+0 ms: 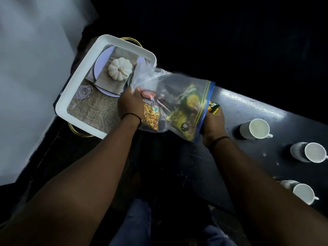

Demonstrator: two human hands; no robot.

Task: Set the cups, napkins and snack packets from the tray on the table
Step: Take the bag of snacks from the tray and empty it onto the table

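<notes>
A clear zip bag (170, 89) with a blue seal holds several snack packets, one orange and one green. It hangs between the white tray (74, 96) and the dark table (248, 110). My left hand (131, 105) grips the bag's closed end. My right hand (213, 125) holds the blue mouth of the bag and a small yellow-black packet (213, 107) sticking out of it. Three white cups (256, 129) (310, 152) (301, 193) stand on the table at the right.
The tray's bottom shows a printed picture of a white pumpkin (120, 68), a plate, a napkin and burlap. Gold wire handles (78, 132) stick out from under it. A pale wall fills the left. My jeans show below.
</notes>
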